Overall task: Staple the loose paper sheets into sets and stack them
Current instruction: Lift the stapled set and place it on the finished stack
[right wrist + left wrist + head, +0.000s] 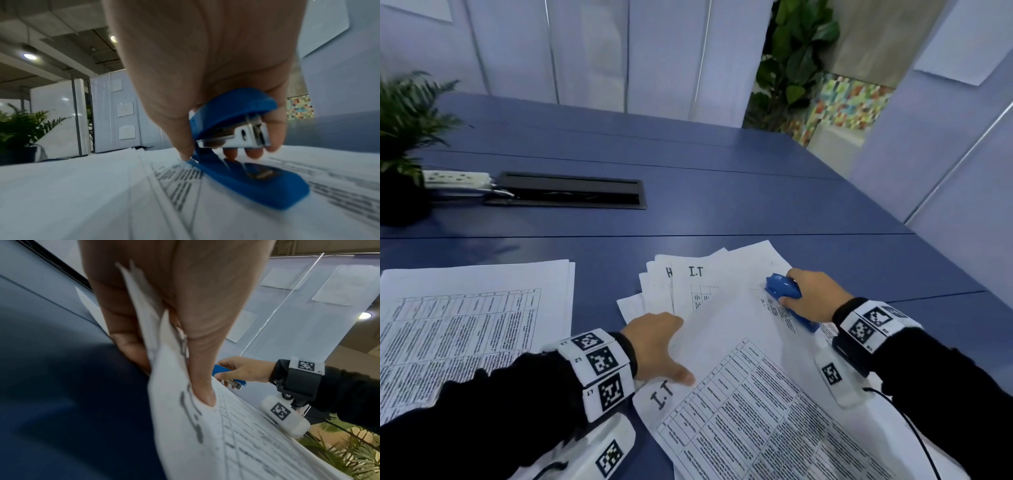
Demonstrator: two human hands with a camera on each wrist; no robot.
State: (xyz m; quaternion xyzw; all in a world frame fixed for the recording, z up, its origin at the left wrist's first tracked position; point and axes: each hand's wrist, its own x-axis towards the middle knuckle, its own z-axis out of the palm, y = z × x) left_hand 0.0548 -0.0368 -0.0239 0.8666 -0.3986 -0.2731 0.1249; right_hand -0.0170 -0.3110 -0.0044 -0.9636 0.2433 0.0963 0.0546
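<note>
Blue stapler [787,298] in right hand [812,295], left hand [654,344] pinching sheets [739,359]

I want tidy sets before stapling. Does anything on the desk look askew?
Yes. The loose sheets under both hands are fanned out, corners pointing different ways, unlike the squared stack at left. The blue stapler in the right hand sits on top of them, its mouth holding no paper.

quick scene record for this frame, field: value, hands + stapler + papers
left hand: pinches corner of the top printed sheets, thumb on top
right hand: grips blue stapler
stapler state: mouth open, no paper between the arms, base on the fanned loose sheets
neat stack: on the person's left, apart from the loose pile
surface: blue table
background: potted fern, far left
</note>
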